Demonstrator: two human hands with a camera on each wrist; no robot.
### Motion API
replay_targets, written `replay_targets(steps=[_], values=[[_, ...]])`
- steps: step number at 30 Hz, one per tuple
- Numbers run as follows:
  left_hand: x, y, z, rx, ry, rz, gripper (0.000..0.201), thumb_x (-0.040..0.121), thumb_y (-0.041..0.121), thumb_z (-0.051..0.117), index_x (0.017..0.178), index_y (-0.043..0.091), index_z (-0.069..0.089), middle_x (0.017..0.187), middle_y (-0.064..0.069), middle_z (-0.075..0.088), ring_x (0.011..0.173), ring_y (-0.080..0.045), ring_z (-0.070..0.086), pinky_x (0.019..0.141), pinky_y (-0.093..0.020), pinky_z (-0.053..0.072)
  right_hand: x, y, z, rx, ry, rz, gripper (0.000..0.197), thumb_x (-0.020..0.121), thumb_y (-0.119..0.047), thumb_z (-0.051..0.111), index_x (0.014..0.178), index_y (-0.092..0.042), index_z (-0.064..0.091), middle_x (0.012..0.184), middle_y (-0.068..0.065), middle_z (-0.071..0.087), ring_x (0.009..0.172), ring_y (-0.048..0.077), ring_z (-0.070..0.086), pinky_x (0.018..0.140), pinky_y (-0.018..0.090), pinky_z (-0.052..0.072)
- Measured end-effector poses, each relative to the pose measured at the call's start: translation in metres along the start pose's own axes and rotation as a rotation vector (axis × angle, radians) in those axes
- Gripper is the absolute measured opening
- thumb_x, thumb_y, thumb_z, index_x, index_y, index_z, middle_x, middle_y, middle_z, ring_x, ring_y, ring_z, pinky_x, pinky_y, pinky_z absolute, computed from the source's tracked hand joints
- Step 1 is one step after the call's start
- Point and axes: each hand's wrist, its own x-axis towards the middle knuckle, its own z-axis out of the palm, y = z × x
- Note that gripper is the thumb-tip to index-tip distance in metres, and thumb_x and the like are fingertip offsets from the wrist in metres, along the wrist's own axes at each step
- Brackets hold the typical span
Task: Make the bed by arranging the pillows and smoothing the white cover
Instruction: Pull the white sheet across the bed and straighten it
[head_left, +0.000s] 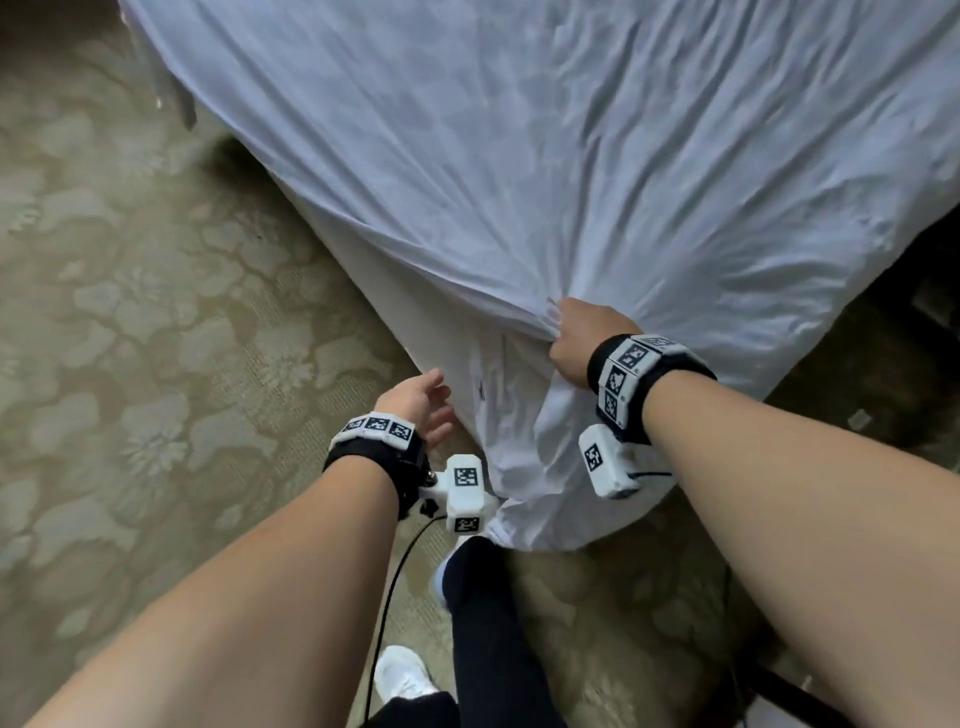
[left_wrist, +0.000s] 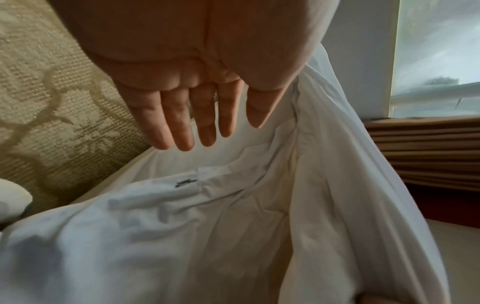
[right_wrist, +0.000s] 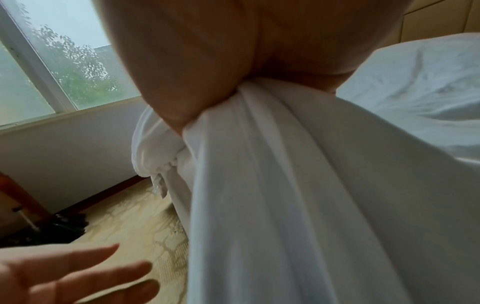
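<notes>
The right hand (head_left: 576, 340) gripped a bunched fold of the wrinkled white fabric cover (head_left: 545, 156) at the bed's corner. The left hand (head_left: 421, 408), fingers spread, hovered beside the hanging cloth above patterned beige carpet (head_left: 130, 312); a window (right_wrist: 64, 67) stood behind.

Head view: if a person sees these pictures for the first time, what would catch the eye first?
Probably the white cover, which fills the upper part of the head view and runs in tight folds down to the bed's near corner. There the right hand grips a bunched handful of it. The left hand hovers open beside the hanging cloth, over the patterned carpet.
</notes>
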Motion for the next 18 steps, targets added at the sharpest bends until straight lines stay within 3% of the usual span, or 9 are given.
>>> replay_targets(steps=[3, 7, 8, 10, 13, 15, 18], values=[[0.021, 0.011, 0.025, 0.085, 0.005, 0.056, 0.023, 0.101, 0.024, 0.061, 0.121, 0.012, 0.061, 0.117, -0.007, 0.064, 0.110, -0.027, 0.060, 0.104, -0.044, 0.049, 0.014, 0.008, 0.009, 0.015, -0.047, -0.041, 0.050, 0.083, -0.022, 0.050, 0.133, -0.021, 0.049, 0.126, 0.011, 0.062, 0.108, 0.033, 0.060, 0.092, 0.038, 0.052], [0.055, 0.024, 0.065, 0.283, 0.016, 0.120, 0.009, 0.098, 0.017, 0.062, 0.106, 0.014, 0.066, 0.098, -0.005, 0.062, 0.091, -0.023, 0.063, 0.087, -0.039, 0.056, 0.039, 0.021, 0.022, 0.011, -0.117, -0.115, 0.043, 0.081, -0.025, 0.052, 0.124, -0.023, 0.052, 0.116, 0.006, 0.063, 0.099, 0.032, 0.061, 0.086, 0.037, 0.053], [0.058, 0.027, 0.074, 0.375, 0.026, 0.110, 0.014, 0.099, 0.015, 0.060, 0.111, 0.013, 0.066, 0.101, -0.007, 0.064, 0.091, -0.025, 0.064, 0.087, -0.039, 0.056, 0.045, 0.025, 0.024, 0.018, -0.132, -0.132, 0.040, 0.080, -0.025, 0.052, 0.120, -0.023, 0.053, 0.112, 0.005, 0.063, 0.097, 0.031, 0.061, 0.085, 0.037, 0.053], [0.082, 0.026, 0.082, 0.567, 0.040, 0.028, 0.035, 0.097, 0.016, 0.062, 0.130, 0.006, 0.062, 0.124, -0.015, 0.065, 0.110, -0.033, 0.065, 0.097, -0.040, 0.055, 0.056, 0.033, 0.027, 0.058, -0.157, -0.157, 0.031, 0.077, -0.025, 0.053, 0.109, -0.025, 0.053, 0.102, 0.001, 0.062, 0.090, 0.028, 0.059, 0.079, 0.034, 0.052], [0.108, 0.022, 0.089, 1.043, 0.157, 0.061, 0.053, 0.080, 0.026, 0.076, 0.129, 0.010, 0.063, 0.135, -0.015, 0.063, 0.122, -0.036, 0.061, 0.101, -0.045, 0.051, 0.066, 0.042, 0.028, 0.119, -0.164, -0.182, 0.019, 0.076, -0.022, 0.053, 0.094, -0.026, 0.050, 0.089, -0.002, 0.056, 0.084, 0.026, 0.058, 0.066, 0.029, 0.043], [0.105, 0.019, 0.091, 1.063, 0.131, 0.097, 0.055, 0.082, 0.022, 0.076, 0.133, 0.009, 0.059, 0.137, -0.015, 0.061, 0.125, -0.036, 0.059, 0.102, -0.046, 0.050, 0.069, 0.045, 0.029, 0.137, -0.174, -0.196, 0.015, 0.075, -0.022, 0.054, 0.089, -0.026, 0.048, 0.085, -0.003, 0.055, 0.080, 0.024, 0.055, 0.061, 0.027, 0.038], [0.095, 0.012, 0.091, 0.834, 0.071, 0.127, 0.050, 0.089, 0.012, 0.070, 0.136, 0.003, 0.055, 0.139, -0.020, 0.058, 0.128, -0.038, 0.057, 0.098, -0.043, 0.051, 0.070, 0.043, 0.033, 0.139, -0.206, -0.208, 0.017, 0.073, -0.022, 0.052, 0.090, -0.025, 0.049, 0.084, -0.002, 0.056, 0.081, 0.025, 0.057, 0.063, 0.027, 0.041]])
